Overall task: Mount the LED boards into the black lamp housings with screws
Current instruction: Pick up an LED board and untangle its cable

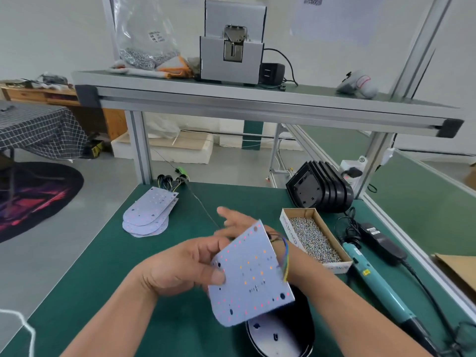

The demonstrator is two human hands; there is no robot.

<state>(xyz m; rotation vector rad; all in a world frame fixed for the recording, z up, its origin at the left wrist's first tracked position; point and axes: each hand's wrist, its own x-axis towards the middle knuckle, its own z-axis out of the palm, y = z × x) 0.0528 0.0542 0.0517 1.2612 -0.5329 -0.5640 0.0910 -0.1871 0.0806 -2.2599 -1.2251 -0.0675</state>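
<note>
The fingers of my left hand (180,269) pinch the left edge of the LED board (253,274), thumb on its dotted face, holding it tilted above the desk (167,258). My right hand (231,219) is behind the board: the fingers that show are straight and spread but blurred, and the rest is hidden. Coloured wires (286,256) hang at the board's right edge. Below it, a black lamp housing (280,336) is half covered and cut off at the bottom. Further out are a box of screws (314,238), a teal screwdriver (373,276), stacked housings (322,189) and a pile of boards (149,212)
</note>
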